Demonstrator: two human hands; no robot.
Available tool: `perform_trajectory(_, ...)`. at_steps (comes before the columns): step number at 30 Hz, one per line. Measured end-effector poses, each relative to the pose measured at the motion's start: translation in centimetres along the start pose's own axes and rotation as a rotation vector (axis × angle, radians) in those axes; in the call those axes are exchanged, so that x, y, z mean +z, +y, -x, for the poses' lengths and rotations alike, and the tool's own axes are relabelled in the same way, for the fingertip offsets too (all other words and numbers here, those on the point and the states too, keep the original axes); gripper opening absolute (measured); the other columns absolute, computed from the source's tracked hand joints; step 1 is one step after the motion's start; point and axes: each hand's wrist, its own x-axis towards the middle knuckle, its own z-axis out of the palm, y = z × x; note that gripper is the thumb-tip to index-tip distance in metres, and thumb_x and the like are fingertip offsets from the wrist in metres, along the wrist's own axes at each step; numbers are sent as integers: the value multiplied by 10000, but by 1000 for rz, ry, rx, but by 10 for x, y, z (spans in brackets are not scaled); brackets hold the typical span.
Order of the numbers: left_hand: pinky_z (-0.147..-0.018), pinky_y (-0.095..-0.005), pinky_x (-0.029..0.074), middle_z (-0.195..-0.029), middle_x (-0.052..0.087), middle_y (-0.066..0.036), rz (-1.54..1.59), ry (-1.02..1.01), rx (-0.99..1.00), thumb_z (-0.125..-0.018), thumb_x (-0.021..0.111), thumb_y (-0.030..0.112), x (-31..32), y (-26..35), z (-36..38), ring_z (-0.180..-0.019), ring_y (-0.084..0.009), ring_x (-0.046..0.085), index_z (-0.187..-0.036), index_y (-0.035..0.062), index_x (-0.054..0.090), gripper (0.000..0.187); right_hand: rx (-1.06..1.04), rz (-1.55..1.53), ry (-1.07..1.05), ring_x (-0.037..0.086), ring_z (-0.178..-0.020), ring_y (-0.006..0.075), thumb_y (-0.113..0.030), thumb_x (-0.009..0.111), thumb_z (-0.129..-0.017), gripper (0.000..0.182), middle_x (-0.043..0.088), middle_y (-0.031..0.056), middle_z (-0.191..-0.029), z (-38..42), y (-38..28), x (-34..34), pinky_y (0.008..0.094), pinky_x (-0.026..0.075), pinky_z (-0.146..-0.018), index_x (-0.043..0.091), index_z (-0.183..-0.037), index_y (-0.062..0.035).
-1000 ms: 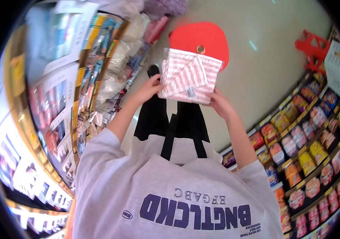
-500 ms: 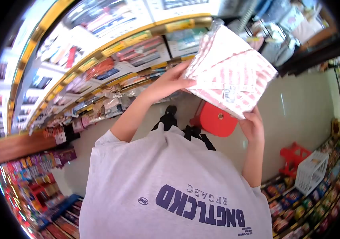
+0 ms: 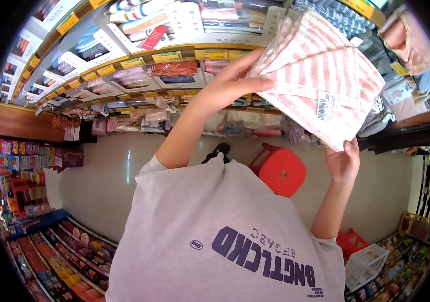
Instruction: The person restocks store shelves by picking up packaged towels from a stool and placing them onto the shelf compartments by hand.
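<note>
A folded pink-and-white striped towel point(image 3: 315, 60) in clear plastic wrap is held up in front of the shelves, tilted, with a barcode label point(image 3: 326, 107) on its near side. My left hand point(image 3: 235, 83) grips its left edge, the thumb on the front and the other fingers mostly hidden behind. At the lower right corner my right hand point(image 3: 343, 158) pinches the packet, thumb in front. Both arms are raised.
Shelves with boxed towels point(image 3: 147, 25) and yellow price tags point(image 3: 211, 54) stand ahead. Below the packet is a red stool point(image 3: 283, 171) on the floor. A white basket point(image 3: 366, 267) sits at lower right, beside racks of packaged goods point(image 3: 69, 251) at lower left.
The towel packet has shifted right with both hands on it, and its striped front shows more clearly. My view has turned, so the shelves and stool appear in different places.
</note>
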Motion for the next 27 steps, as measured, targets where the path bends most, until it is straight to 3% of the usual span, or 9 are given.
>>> perform_trajectory(3,-887,-273,342,-1178,440,-95,15,77,18,-745,598,117,-12,7,-3,-1058,-150,421,-1264,-19,288,620,-56,7,0,471,-1038,265,-192,586,-716,623,438,158,-1160,-19,1,22,374,413,-842,281,-1213,29)
perform_trajectory(5,-887,-275,343,-1175,441,-97,10,93,29,-743,599,111,-20,12,-3,-1058,-150,420,-1265,-19,284,623,-39,85,-42,526,-930,264,-301,548,-761,599,478,172,-1100,-29,0,36,336,483,-661,309,-1201,28)
perform_trajectory(6,-886,-277,343,-1172,442,-99,7,110,25,-742,599,106,-24,14,-4,-1058,-150,420,-1266,-19,280,626,-34,139,-13,567,-722,242,-336,517,-778,601,511,187,-1026,-35,2,42,291,473,-491,292,-1202,25)
perform_trajectory(9,-906,-284,317,-1199,419,-93,-23,130,119,-738,572,52,-36,23,-4,-1087,-151,400,-1273,-14,270,617,-15,83,-64,489,-427,178,-285,515,-791,588,539,208,-912,-52,4,48,218,360,-321,254,-1203,44)
perform_trajectory(14,-931,-282,280,-1220,402,-85,-4,212,165,-730,563,34,-64,23,-1,-1118,-151,373,-1278,-10,267,624,-1,44,-122,502,-447,184,-252,520,-785,554,539,202,-886,-87,6,68,233,398,-352,276,-1174,59)
perform_trajectory(17,-949,-286,252,-1241,383,-105,-16,260,205,-718,555,15,-81,16,5,-1142,-165,354,-1271,-38,260,629,85,-13,-177,520,-549,202,-128,483,-779,446,538,151,-872,-107,17,72,270,408,-414,326,-1178,-3)
perform_trajectory(22,-965,-297,227,-1260,363,-126,-45,417,237,-698,527,-16,-103,21,13,-1168,-181,332,-1268,-54,257,632,103,41,-181,515,-488,217,-165,480,-782,432,540,196,-875,-131,26,96,262,397,-383,337,-1132,44)
perform_trajectory(24,-958,-297,251,-1258,364,-134,0,423,241,-692,486,-48,-106,29,9,-1169,-188,336,-1281,-45,232,642,100,24,-213,513,-493,215,-143,468,-788,396,543,197,-867,-143,28,105,258,394,-386,357,-1113,54)
perform_trajectory(27,-930,-292,316,-1241,373,-146,270,486,210,-706,420,-70,-110,42,0,-1158,-215,359,-1295,-32,183,636,139,-19,-290,497,-532,182,-78,453,-801,269,517,105,-731,-160,25,115,273,397,-444,419,-1040,40)
